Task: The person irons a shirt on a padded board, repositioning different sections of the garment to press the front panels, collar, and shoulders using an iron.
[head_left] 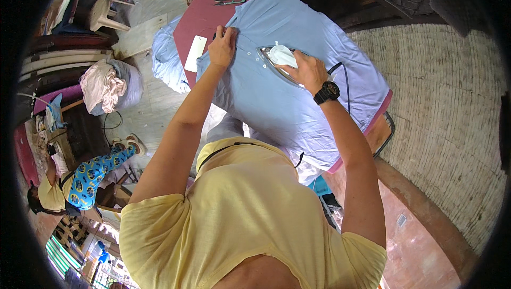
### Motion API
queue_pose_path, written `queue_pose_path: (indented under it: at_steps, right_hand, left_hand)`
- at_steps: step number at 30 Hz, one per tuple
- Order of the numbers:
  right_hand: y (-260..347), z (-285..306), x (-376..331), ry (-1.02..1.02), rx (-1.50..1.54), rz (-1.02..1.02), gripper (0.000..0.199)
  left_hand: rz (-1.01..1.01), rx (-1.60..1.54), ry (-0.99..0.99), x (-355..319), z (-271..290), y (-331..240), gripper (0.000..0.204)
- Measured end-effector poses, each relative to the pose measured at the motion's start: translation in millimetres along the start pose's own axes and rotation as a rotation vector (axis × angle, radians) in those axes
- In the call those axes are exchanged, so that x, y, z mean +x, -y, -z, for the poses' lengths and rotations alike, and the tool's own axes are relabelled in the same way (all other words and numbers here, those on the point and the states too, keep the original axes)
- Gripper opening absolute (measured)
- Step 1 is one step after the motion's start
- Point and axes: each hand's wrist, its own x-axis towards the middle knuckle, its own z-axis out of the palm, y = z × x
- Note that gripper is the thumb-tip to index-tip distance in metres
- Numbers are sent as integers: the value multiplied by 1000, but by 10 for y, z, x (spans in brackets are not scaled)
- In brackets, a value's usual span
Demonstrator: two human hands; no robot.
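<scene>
A light blue shirt (298,92) lies spread over a maroon ironing table (197,17). My right hand (308,69) grips the white handle of a clothes iron (277,60), whose metal sole rests on the shirt near the button placket. A black watch sits on that wrist. My left hand (222,46) presses flat on the shirt by the collar, just left of the iron. The iron's black cord (343,76) trails off to the right across the cloth.
Small thread snips (229,1) and a white flat card (195,53) lie on the table's far side. A bundle of clothes (109,86) sits on the floor at left, near a white plastic stool (104,14). A person in patterned blue trousers (96,172) sits lower left. A brick wall (442,108) runs along the right.
</scene>
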Motion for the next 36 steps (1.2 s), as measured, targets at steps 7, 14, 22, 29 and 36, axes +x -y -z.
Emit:
queue_pose_path:
  at_steps: [7,14,22,29,36]
  right_hand:
    - [40,61,314,86,27,108,54]
    - [161,-30,594,99,39,162,53]
    - [332,-43,744,117,39,76,56]
    - [424,-85,857,161,41,54,58]
    - [371,-161,836,84,41,122,58]
  left_hand:
    - [72,-252,-26,34,27,38,9]
    - [85,-163,47,52,172,-5,16]
    - [116,-314,325,229,363,110,58]
    - [336,-817,369,221,203,477,40]
    - [205,-367,305,-25,597,314,22]
